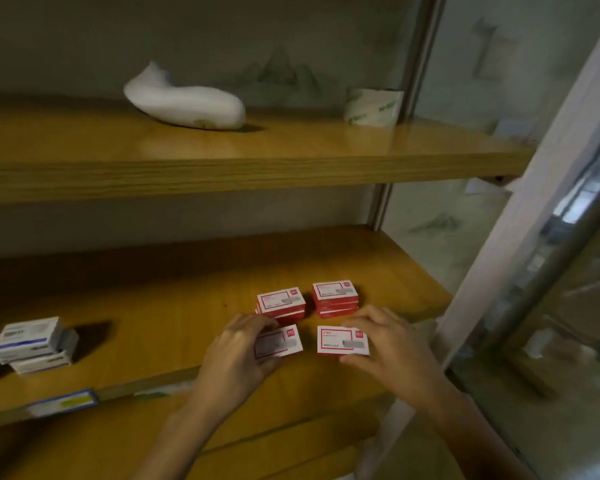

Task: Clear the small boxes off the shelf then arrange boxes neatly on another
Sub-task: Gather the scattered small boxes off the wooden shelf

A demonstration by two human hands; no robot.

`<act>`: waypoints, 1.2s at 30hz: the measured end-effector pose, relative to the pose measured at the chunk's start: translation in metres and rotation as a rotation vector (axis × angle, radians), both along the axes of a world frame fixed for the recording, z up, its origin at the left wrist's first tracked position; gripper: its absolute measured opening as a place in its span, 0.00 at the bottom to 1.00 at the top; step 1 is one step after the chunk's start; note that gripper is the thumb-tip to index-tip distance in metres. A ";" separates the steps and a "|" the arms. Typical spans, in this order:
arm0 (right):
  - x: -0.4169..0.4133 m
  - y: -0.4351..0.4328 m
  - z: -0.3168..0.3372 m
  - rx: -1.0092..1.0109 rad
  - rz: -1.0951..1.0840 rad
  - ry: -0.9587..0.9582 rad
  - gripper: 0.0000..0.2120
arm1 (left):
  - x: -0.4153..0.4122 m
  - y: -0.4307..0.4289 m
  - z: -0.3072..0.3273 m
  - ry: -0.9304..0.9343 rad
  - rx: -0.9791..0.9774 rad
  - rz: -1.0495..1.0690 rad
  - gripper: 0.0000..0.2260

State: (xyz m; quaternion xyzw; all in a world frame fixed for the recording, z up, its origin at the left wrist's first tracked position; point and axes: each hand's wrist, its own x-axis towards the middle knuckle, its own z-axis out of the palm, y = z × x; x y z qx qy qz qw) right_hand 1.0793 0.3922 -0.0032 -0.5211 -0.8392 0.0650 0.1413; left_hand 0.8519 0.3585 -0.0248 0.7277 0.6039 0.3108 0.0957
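Clamps left hand (234, 344) grip on small red-and-white cardboard box (279, 342), right hand (392, 341) grip on second box (342, 341), near wooden shelf (153, 306) front edge.

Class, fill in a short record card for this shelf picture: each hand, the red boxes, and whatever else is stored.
Left hand: grips front-left red box
Right hand: grips front-right red box
Behind them: back-left stack, back-right stack, red boxes, apart
Lower shelf, left end: blue-and-white boxes
Upper shelf: tape roll, white wrapped bundle
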 end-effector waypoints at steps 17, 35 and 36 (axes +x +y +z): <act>0.016 0.073 -0.022 -0.003 0.209 0.018 0.19 | 0.042 0.028 -0.011 0.105 0.022 0.240 0.13; -0.036 0.048 -0.002 0.139 0.496 0.019 0.17 | 0.015 -0.056 0.018 0.391 0.053 0.545 0.10; -0.047 0.042 -0.001 0.136 0.554 0.033 0.16 | 0.009 -0.067 0.017 0.401 0.047 0.584 0.10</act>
